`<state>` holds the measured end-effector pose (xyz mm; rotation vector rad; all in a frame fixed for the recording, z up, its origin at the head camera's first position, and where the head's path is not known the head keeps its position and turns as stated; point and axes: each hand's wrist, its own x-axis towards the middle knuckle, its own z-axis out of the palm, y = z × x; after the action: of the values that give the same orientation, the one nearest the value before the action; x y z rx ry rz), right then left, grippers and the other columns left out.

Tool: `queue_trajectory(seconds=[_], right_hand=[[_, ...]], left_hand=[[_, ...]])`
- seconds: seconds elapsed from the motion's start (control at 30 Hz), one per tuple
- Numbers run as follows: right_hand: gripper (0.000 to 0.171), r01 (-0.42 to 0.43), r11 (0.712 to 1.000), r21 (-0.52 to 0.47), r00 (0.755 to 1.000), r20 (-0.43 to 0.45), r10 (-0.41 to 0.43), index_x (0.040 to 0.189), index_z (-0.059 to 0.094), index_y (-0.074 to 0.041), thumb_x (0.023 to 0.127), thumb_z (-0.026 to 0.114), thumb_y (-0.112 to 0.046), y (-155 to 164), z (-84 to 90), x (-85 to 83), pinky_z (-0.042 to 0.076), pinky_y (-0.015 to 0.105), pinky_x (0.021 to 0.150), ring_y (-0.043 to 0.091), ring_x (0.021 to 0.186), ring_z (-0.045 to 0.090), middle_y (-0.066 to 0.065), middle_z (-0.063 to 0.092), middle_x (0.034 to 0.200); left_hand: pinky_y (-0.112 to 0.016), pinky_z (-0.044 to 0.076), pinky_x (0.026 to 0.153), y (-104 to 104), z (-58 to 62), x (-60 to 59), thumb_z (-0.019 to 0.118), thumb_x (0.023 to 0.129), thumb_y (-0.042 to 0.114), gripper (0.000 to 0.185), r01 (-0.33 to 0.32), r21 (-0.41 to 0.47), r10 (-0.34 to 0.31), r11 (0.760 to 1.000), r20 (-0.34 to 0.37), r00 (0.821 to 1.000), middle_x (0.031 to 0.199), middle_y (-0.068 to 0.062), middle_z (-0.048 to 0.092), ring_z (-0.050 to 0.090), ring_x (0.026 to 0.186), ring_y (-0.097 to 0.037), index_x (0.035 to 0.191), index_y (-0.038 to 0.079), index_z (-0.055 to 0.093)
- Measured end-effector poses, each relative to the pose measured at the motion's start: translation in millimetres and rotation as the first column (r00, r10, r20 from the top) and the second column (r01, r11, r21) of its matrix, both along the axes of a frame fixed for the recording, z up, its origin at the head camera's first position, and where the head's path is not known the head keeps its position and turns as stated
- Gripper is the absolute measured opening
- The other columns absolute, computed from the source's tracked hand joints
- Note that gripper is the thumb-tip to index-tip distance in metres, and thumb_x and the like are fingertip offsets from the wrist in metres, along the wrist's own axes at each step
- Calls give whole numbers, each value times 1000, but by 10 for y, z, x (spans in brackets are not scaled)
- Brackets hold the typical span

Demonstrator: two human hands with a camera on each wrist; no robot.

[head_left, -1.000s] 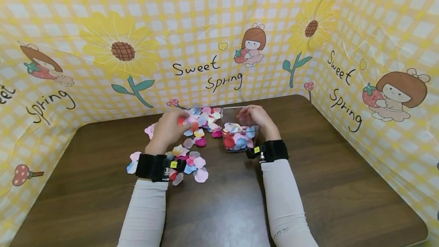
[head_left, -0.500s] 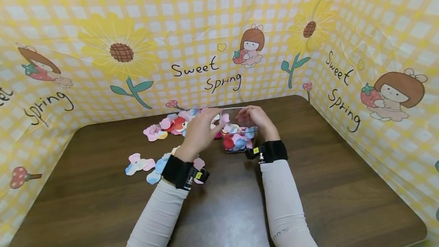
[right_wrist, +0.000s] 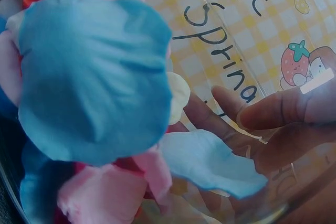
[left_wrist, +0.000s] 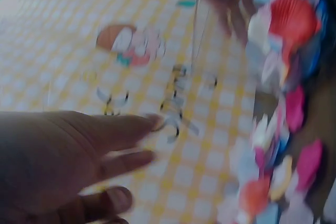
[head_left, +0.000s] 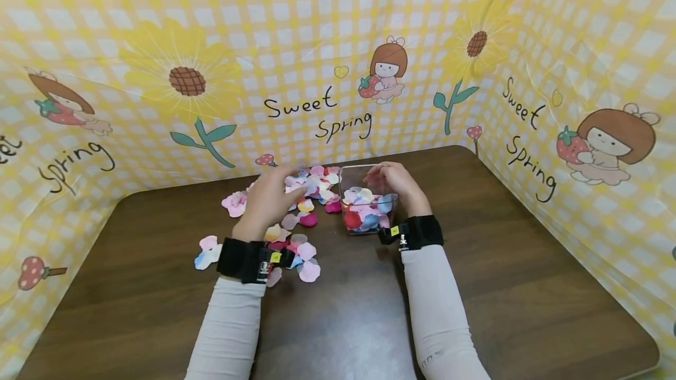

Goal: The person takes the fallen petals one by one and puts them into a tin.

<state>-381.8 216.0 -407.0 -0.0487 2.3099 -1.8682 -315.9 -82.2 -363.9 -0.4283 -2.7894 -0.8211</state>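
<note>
Right hand (head_left: 396, 185) has its grip on the far right wall of the clear box (head_left: 368, 199), fingers curled around the clear plastic; in the right wrist view the fingertips (right_wrist: 273, 111) show through the wall beside blue and pink petals. That box stands on the counter (head_left: 475, 263) at the middle of the head view, partly filled with petals in the box (head_left: 364, 207) in red, blue, pink and white.

Left hand (head_left: 269, 198) hangs just left of the box, over the loose petals (head_left: 311, 192) strewn on the counter. Its fingers are spread and fairly straight in the left wrist view (left_wrist: 63, 156), a wide grip holding nothing that I can see. More loose petals lie by the left wrist, toward the lower left of the pile.

Behind the counter, across the upper frame, stands a yellow checked backdrop (head_left: 327, 46) with sunflowers and the words "Sweet Spring".
</note>
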Motion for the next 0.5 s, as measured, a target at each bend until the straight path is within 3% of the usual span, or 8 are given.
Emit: queue_trajectory(seconds=[0.1, 0.27, 0.37, 0.5], right_hand=[[41, -6, 1000, 7, 1000, 11, 6, 125, 63, 4, 101, 32, -10, -2, -16, 14, 44, 54, 105, 40, 119, 60, 23, 66, 128], [41, 1, 1000, -11, 1000, 11, -1, 125, 63, 4, 100, 34, -9, 10, -27, 10, 44, 54, 106, 40, 120, 60, 22, 66, 127], [40, 2, 1000, -13, 1000, 9, -2, 125, 63, 4, 100, 34, -9, 12, -24, 1, 44, 54, 106, 41, 120, 60, 23, 66, 128], [41, -5, 1000, -18, 1000, 8, 5, 125, 63, 6, 99, 34, -7, -7, -15, -9, 45, 54, 106, 42, 120, 60, 25, 66, 128]], left_hand=[[-56, 46, 96, -183, -95, -40, 74, 94, 30, 47, -22, -56, 30, 998, 132, 991, 130, -13, 67, 60, 120, -36, 135, 9, 65], [-53, 50, 92, -353, -261, -108, 76, 91, 20, 45, -5, -101, 41, 995, 355, 934, 127, -20, 66, 61, 112, -37, 131, 1, 66], [-53, 51, 93, -389, -360, -160, 76, 91, 18, 45, 13, -105, 32, 994, 423, 906, 126, -21, 66, 61, 110, -37, 129, -1, 65], [-51, 51, 92, -398, -475, -231, 77, 89, 17, 40, 27, -104, 23, 994, 454, 891, 121, -19, 68, 62, 107, -35, 124, 0, 68]])
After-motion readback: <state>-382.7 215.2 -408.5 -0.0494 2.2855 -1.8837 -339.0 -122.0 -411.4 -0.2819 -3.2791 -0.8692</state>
